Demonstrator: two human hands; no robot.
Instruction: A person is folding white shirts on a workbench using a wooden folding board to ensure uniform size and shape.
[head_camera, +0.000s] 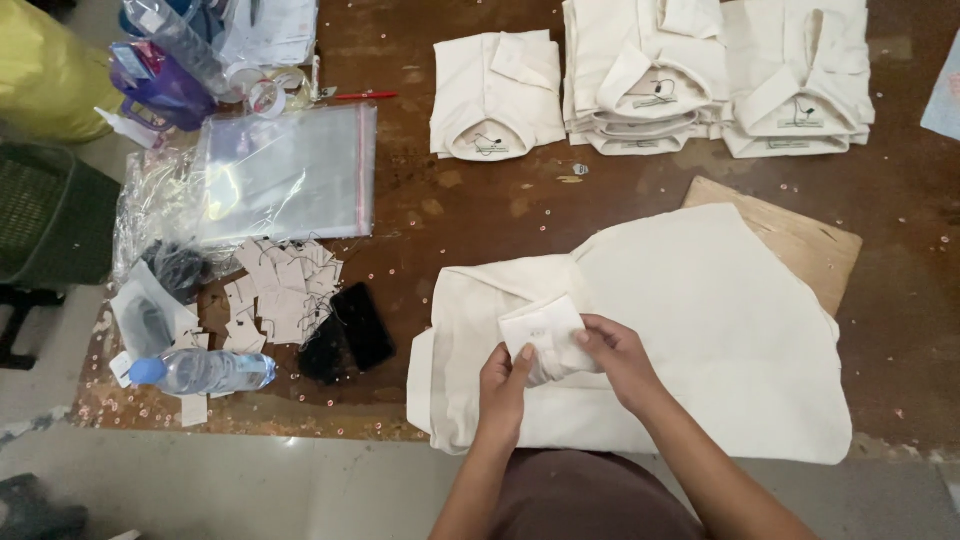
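A cream shirt (690, 320) lies spread back-up on the brown table (480, 210), partly over a cardboard sheet (800, 240). My left hand (503, 385) and my right hand (618, 355) both pinch a folded cuff or sleeve end (540, 330) near the shirt's left side, close to the table's front edge. The left hand grips its lower edge. On the cuff's right side are the fingers of the right hand.
Folded cream shirts (497, 95) and stacks (640, 80) (795, 80) sit at the back. To the left lie clear plastic bags (285, 175), paper tags (280, 290), a black phone (362, 325), a water bottle (205, 372) and a green basket (50, 215).
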